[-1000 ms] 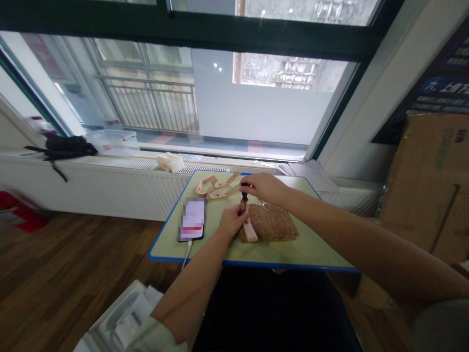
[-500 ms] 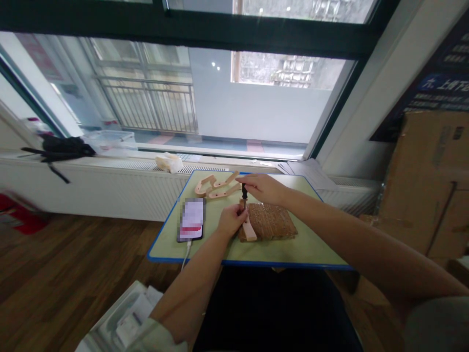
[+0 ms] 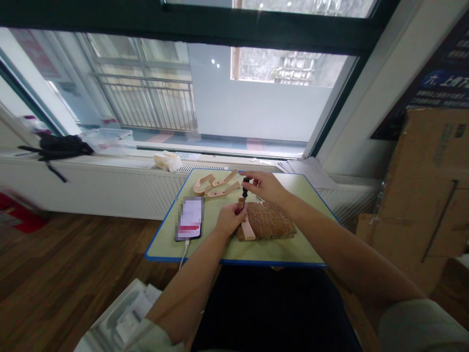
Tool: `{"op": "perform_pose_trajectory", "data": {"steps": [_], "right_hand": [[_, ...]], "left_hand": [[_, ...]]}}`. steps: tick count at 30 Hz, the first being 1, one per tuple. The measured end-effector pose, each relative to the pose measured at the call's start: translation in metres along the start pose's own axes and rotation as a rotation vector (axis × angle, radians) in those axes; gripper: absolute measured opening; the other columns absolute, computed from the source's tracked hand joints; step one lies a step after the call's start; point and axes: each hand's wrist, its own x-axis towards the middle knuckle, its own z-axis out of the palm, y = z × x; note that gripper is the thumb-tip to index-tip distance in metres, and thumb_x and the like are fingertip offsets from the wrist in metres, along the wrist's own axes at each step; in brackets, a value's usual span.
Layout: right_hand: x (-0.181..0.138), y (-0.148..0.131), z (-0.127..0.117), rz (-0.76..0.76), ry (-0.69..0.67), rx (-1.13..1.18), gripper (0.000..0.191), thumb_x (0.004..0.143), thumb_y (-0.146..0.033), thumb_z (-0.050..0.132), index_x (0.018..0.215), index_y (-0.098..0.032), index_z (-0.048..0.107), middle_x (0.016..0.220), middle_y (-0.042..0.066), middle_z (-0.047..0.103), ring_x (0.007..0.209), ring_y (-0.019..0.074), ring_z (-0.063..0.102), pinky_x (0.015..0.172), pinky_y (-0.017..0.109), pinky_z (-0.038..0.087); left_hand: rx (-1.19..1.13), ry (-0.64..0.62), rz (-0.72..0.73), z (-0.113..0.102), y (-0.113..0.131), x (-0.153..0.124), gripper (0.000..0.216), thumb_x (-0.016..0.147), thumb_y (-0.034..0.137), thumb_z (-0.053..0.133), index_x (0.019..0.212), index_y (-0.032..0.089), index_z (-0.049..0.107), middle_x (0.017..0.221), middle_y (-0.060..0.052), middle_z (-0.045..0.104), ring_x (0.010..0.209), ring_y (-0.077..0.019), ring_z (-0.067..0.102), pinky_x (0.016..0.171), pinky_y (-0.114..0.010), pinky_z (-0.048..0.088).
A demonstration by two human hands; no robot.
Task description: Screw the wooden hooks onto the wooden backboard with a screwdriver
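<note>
My left hand (image 3: pixel 229 218) is closed on a pale wooden piece (image 3: pixel 248 229) that leans against the left edge of a brown perforated board (image 3: pixel 270 220). My right hand (image 3: pixel 264 187) pinches the black handle of a small screwdriver (image 3: pixel 245 187), held upright with its tip down on the top of that piece. Both hands are over the middle of a small green table with a blue rim (image 3: pixel 234 263).
Curved wooden parts (image 3: pixel 216 185) lie at the table's far edge. A phone (image 3: pixel 190 218) on a white cable lies at the left. Cardboard boxes (image 3: pixel 428 186) stand at the right, a window sill and radiator behind, white papers (image 3: pixel 124 318) on the floor at lower left.
My right hand has shifted slightly on the screwdriver handle, fingers turning. The left hand keeps its hold. The view has drifted a little.
</note>
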Motion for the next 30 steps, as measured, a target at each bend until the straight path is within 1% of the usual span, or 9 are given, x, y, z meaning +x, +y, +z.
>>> {"op": "perform_pose_trajectory", "data": {"steps": [4, 7, 10, 13, 17, 20, 23, 28, 30], "right_hand": [[-0.004, -0.001, -0.003, -0.065, -0.061, 0.065, 0.037, 0.087, -0.028, 0.05, 0.121, -0.019, 0.064, 0.106, 0.009, 0.071, 0.072, 0.0117, 0.059, 0.067, 0.025, 0.044], [-0.005, 0.0, -0.004, -0.033, -0.082, 0.106, 0.037, 0.087, -0.025, 0.049, 0.12, -0.019, 0.064, 0.103, 0.007, 0.071, 0.071, 0.0112, 0.059, 0.066, 0.024, 0.044], [-0.004, 0.002, 0.002, 0.043, -0.009, 0.154, 0.028, 0.081, -0.033, 0.061, 0.104, -0.019, 0.068, 0.087, 0.003, 0.07, 0.061, 0.0094, 0.053, 0.06, 0.024, 0.043], [-0.004, 0.005, 0.013, 0.075, 0.095, 0.229, 0.025, 0.075, -0.037, 0.069, 0.09, -0.018, 0.065, 0.078, 0.001, 0.065, 0.061, 0.0098, 0.053, 0.06, 0.024, 0.044], [-0.007, 0.01, 0.021, 0.038, 0.108, 0.295, 0.032, 0.079, -0.037, 0.065, 0.105, -0.019, 0.061, 0.091, 0.003, 0.064, 0.068, 0.0104, 0.058, 0.064, 0.025, 0.048], [-0.009, 0.012, 0.018, 0.015, 0.054, 0.272, 0.036, 0.083, -0.036, 0.06, 0.116, -0.022, 0.06, 0.097, 0.004, 0.066, 0.068, 0.0108, 0.058, 0.061, 0.025, 0.047], [-0.008, 0.013, 0.015, -0.031, 0.016, 0.247, 0.033, 0.088, -0.033, 0.052, 0.118, -0.024, 0.062, 0.099, 0.005, 0.069, 0.073, 0.0121, 0.06, 0.063, 0.025, 0.047], [-0.001, 0.012, 0.017, 0.008, 0.087, 0.069, 0.028, 0.082, -0.037, 0.064, 0.102, -0.019, 0.069, 0.084, 0.004, 0.067, 0.067, 0.0128, 0.055, 0.065, 0.027, 0.045], [0.0, 0.009, 0.018, -0.003, 0.101, 0.003, 0.028, 0.082, -0.038, 0.063, 0.101, -0.018, 0.068, 0.081, 0.004, 0.065, 0.067, 0.0137, 0.055, 0.067, 0.029, 0.045]], "left_hand": [[-0.017, 0.003, -0.007, 0.0, 0.0, 0.0, 0.027, 0.08, 0.038, 0.055, 0.072, 0.014, 0.067, 0.06, 0.0, 0.061, 0.056, -0.0111, 0.052, 0.056, -0.022, 0.034], [-0.036, 0.007, -0.011, 0.001, -0.001, 0.0, 0.028, 0.08, 0.038, 0.056, 0.072, 0.014, 0.067, 0.059, 0.0, 0.061, 0.056, -0.0109, 0.051, 0.056, -0.022, 0.034], [-0.035, 0.009, -0.009, 0.001, -0.001, 0.0, 0.028, 0.08, 0.038, 0.056, 0.071, 0.014, 0.067, 0.058, 0.0, 0.061, 0.054, -0.0104, 0.05, 0.055, -0.022, 0.032], [-0.039, 0.012, -0.007, 0.001, 0.0, 0.0, 0.027, 0.08, 0.037, 0.056, 0.07, 0.014, 0.067, 0.057, 0.0, 0.061, 0.053, -0.01, 0.05, 0.055, -0.022, 0.033], [-0.048, 0.019, -0.005, 0.002, 0.0, 0.0, 0.026, 0.08, 0.036, 0.056, 0.07, 0.014, 0.066, 0.059, 0.0, 0.062, 0.054, -0.0102, 0.052, 0.056, -0.022, 0.034], [-0.046, 0.028, -0.002, 0.003, -0.002, 0.0, 0.027, 0.08, 0.036, 0.055, 0.07, 0.014, 0.066, 0.06, -0.001, 0.062, 0.056, -0.0107, 0.053, 0.056, -0.022, 0.035], [-0.047, 0.028, 0.0, 0.004, -0.004, 0.0, 0.027, 0.08, 0.037, 0.056, 0.071, 0.014, 0.066, 0.06, -0.001, 0.062, 0.057, -0.011, 0.053, 0.056, -0.022, 0.035], [-0.047, 0.024, 0.005, 0.003, -0.001, 0.0, 0.028, 0.081, 0.037, 0.056, 0.071, 0.013, 0.067, 0.058, -0.001, 0.061, 0.053, -0.0103, 0.052, 0.055, -0.022, 0.034], [-0.043, 0.029, 0.014, 0.002, 0.0, 0.0, 0.028, 0.081, 0.037, 0.056, 0.071, 0.013, 0.067, 0.057, 0.0, 0.061, 0.053, -0.0102, 0.051, 0.055, -0.022, 0.033]]}}
